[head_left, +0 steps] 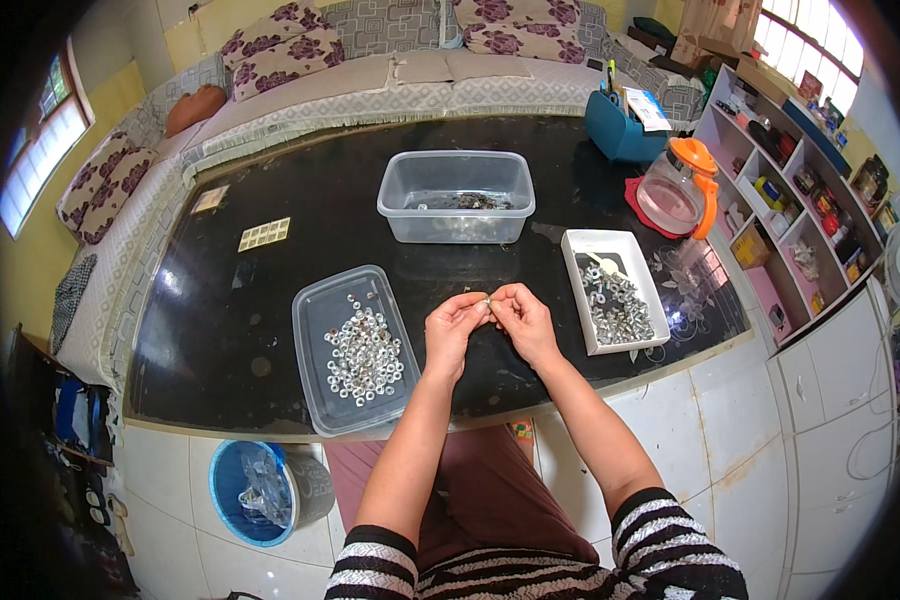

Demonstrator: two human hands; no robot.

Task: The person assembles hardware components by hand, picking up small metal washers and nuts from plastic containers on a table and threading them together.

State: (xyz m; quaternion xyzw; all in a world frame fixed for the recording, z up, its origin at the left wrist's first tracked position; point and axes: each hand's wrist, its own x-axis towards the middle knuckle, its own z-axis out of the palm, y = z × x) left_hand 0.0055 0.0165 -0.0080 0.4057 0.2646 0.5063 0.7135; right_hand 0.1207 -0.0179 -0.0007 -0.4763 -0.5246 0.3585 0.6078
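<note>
State of the left hand [450, 330]?

Thumb and forefinger pinched on a small metal piece [488, 301]. The right hand [526, 322] pinches at the same piece, its fingertips close against the left's.

Position of the piece?

Between the fingertips, over the near part of the tabletop [240, 345]. Too small to tell its exact kind.

Taking the hands as the dial's centre, what lies about them?

Between eight and nine o'clock, near the left hand: a clear tray [320, 300] bearing many metal nuts [362, 355]. At three, near the right hand: a white box [595, 240] of metal parts [620, 312], a pale spoon [607, 264] among them. Between eleven and twelve: a clear tub [455, 230], dark bits [482, 201] inside.

Further out?

At two, a jug [668, 202] on a red mat [633, 203]. Between seven and eight, a blue-rimmed bin [219, 490] on the floor [705, 440].
</note>
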